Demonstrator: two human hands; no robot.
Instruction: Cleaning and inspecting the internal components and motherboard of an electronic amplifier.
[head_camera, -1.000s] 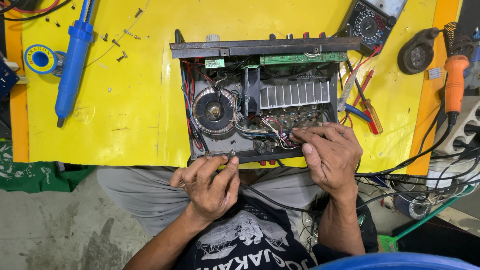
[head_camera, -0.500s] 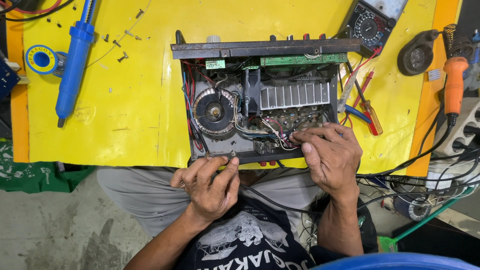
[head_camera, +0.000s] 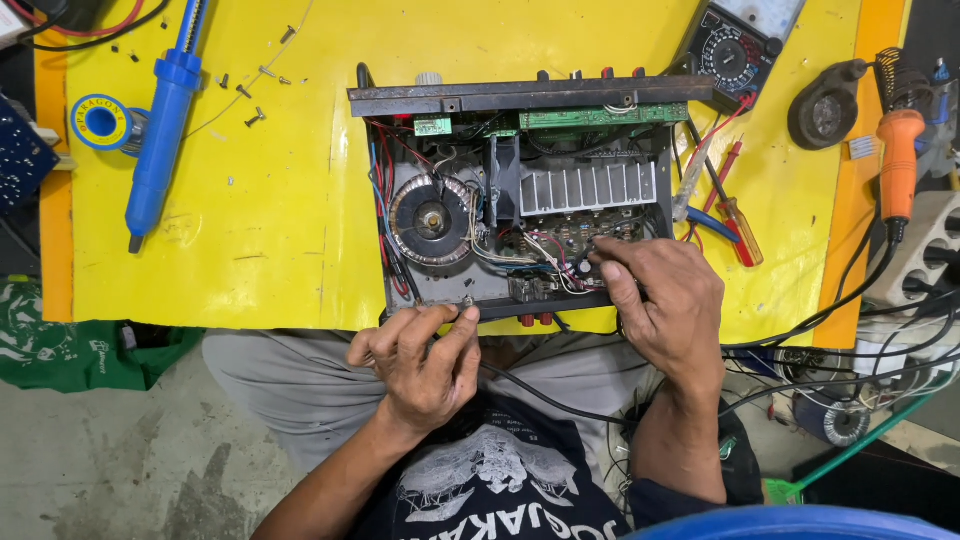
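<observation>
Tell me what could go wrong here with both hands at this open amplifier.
The right hand has its fingertips among loose wires on the circuit board; a wire could snag or pull loose. The left hand pinches at a small screw on the amplifier chassis rim, over the table edge; it could drop into the lap.

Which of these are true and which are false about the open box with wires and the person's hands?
1. The metal box has its cover off. True.
2. The right hand rests inside the box, on the wires. True.
3. The left hand holds the blue tool. False: the tool lies alone on the yellow tabletop.
4. The orange soldering iron lies inside the box. False: it sits in a stand off to the side.
</observation>
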